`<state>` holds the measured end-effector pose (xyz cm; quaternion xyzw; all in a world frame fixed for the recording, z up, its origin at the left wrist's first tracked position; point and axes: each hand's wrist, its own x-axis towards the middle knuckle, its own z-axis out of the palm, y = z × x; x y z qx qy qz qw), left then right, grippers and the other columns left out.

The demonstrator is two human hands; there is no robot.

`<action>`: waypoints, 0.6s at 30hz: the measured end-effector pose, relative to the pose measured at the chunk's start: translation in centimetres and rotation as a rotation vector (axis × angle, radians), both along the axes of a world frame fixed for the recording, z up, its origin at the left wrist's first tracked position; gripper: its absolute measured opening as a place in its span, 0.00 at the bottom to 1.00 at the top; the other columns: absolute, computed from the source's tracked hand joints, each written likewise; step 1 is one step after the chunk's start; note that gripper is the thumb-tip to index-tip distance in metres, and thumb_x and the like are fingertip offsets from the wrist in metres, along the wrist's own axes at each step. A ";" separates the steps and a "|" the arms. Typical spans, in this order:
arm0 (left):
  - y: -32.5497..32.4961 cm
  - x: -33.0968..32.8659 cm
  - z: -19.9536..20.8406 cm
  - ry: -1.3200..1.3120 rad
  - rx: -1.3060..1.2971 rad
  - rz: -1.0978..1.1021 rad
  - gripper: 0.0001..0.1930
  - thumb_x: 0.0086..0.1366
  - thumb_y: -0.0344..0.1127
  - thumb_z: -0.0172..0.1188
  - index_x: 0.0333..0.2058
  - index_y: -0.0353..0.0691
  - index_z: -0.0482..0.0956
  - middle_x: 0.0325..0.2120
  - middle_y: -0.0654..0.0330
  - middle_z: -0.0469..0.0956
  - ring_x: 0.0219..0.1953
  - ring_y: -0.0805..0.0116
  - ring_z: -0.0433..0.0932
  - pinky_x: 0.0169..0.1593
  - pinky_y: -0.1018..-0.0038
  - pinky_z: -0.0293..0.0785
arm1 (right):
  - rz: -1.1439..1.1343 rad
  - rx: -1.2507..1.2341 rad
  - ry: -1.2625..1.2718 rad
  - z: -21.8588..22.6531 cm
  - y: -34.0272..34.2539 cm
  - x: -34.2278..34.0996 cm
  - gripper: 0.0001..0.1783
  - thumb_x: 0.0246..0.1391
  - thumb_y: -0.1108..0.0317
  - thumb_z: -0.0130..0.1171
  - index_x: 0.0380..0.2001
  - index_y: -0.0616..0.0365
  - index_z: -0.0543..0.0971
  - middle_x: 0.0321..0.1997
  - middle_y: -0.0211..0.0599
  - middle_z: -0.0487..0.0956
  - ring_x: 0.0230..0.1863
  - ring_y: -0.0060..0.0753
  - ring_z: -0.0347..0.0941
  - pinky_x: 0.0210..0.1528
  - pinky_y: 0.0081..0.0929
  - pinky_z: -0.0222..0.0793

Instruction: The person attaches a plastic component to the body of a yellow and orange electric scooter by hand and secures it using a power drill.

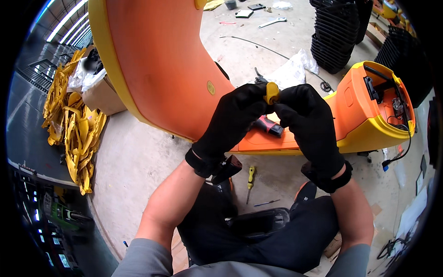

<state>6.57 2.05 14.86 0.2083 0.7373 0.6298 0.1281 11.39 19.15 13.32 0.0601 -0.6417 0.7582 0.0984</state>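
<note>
Both my hands wear black gloves and meet in front of me, above the orange floor section of a vehicle body shell (pixel 166 60). A small yellow plastic part (pixel 271 91) with a rounded top is pinched between the fingertips of my left hand (pixel 233 113). My right hand (pixel 307 115) is closed too, its thumb and fingers at the part's lower edge; the detail there is too small to make out. Below my hands, a red and black power tool (pixel 271 126) lies on the orange surface, partly hidden by my left hand.
A yellow-handled screwdriver (pixel 251 174) and a thin tool (pixel 266 202) lie on the floor. The shell's rear box (pixel 369 106) trails a cable at right. Black stacked crates (pixel 334 37) stand behind, near plastic wrapping (pixel 295 67). Yellow parts (pixel 80 138) are heaped at left.
</note>
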 end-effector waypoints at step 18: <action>0.3 0.6 0.0 -0.084 0.091 -0.037 0.16 0.65 0.25 0.52 0.51 0.29 0.71 0.41 0.59 0.77 0.42 0.74 0.75 0.49 0.79 0.71 | -0.022 0.057 0.022 0.2 0.0 0.4 0.13 0.51 0.77 0.60 0.40 0.63 0.71 0.34 0.32 0.76 0.37 0.18 0.73 0.41 0.18 0.70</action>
